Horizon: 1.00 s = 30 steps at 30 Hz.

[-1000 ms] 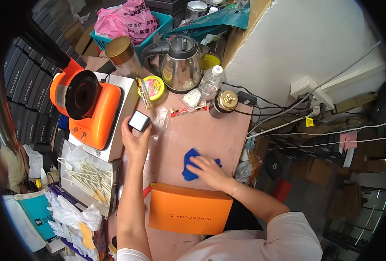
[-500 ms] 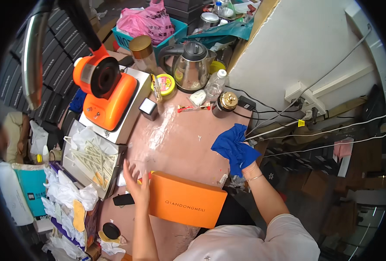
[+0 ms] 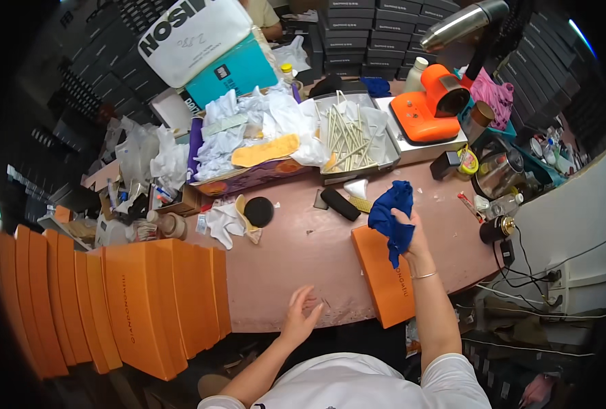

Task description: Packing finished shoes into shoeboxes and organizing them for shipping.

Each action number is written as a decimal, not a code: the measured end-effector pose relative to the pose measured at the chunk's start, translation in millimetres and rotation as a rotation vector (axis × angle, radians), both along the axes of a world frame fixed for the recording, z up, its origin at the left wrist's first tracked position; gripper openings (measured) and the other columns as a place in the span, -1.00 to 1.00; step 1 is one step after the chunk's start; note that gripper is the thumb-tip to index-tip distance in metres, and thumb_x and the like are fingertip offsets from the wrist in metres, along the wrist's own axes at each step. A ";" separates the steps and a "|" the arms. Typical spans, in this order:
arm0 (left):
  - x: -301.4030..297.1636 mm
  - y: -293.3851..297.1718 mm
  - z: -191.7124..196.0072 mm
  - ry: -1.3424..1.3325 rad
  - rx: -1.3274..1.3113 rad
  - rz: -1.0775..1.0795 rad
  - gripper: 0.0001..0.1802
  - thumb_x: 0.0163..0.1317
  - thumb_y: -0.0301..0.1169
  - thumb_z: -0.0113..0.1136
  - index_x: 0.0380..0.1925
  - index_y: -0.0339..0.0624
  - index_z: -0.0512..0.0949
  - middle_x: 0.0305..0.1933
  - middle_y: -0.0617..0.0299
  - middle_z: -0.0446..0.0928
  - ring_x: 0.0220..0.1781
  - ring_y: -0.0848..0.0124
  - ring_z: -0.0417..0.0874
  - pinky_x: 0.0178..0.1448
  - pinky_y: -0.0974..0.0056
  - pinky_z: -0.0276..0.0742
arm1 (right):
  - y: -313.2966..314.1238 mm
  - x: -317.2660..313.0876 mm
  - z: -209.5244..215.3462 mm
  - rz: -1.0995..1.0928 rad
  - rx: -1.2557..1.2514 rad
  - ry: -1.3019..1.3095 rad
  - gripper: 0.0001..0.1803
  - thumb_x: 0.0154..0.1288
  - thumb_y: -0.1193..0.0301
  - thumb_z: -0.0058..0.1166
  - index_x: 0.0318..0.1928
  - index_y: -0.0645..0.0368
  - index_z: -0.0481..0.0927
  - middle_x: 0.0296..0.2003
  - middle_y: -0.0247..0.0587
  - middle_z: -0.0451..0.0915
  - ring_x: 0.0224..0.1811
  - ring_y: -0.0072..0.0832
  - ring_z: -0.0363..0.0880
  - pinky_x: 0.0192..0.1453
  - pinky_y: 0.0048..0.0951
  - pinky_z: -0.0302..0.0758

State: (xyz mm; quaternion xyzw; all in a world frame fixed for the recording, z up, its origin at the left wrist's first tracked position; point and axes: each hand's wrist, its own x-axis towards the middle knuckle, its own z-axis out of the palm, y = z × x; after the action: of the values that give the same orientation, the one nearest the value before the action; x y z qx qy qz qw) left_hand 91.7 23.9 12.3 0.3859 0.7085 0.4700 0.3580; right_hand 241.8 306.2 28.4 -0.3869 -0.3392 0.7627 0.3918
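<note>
a single head-worn fisheye view looks steeply down from above the person's chest onto the pink tabletop (image 3: 296, 266), close enough that both forearms enter from the lower edge, while straight edges bend and the corners fall dark toward the rim.

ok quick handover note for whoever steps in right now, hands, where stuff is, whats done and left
Right hand: holds the blue cloth bunched over the far end of the orange box.
Left hand: empty, fingers spread, above the near edge of the pink table.
Orange box lies flat and closed by the near edge; a stack of orange boxes stands to the left.
Done: cloth in hand at the box.
Left: cannot tell how much of the box is wiped.
</note>
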 end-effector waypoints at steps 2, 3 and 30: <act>1.5 -45.1 1.8 -0.012 -0.017 0.026 -0.50 0.18 -0.59 0.22 0.15 -0.29 0.39 0.18 0.04 0.33 0.03 0.33 0.57 0.09 0.29 0.54 | -23.6 -29.0 12.1 0.019 -0.005 -0.062 -0.85 0.32 0.47 0.05 -0.12 0.18 0.51 -0.45 -0.41 0.55 -0.57 -0.64 0.50 -0.54 -0.61 0.44; 1.6 -61.5 0.9 -0.020 -0.023 0.050 -0.52 0.18 -0.59 0.23 0.13 -0.30 0.41 0.16 0.04 0.35 0.02 0.34 0.58 0.07 0.29 0.55 | -21.0 -32.7 -12.4 0.017 0.007 -0.079 -0.89 0.32 0.48 0.05 -0.16 0.17 0.50 -0.47 -0.42 0.53 -0.59 -0.65 0.47 -0.55 -0.59 0.42; -168.8 -247.9 225.4 0.938 -0.245 0.587 -0.50 0.32 -0.33 0.11 0.17 -0.41 0.36 0.22 -0.12 0.38 0.27 0.01 0.39 0.34 0.09 0.29 | -64.3 57.1 -19.9 0.584 0.729 -1.811 0.00 0.03 0.24 0.32 0.45 -0.03 0.05 0.43 0.11 0.00 0.49 0.05 -0.11 0.43 0.26 -0.07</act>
State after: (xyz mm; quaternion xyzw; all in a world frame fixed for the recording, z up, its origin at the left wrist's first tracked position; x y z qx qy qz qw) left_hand -77.1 -224.0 237.7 0.2957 0.9188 0.2424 -0.0986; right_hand 299.0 241.9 8.4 -0.5780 -0.8011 0.0995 -0.1196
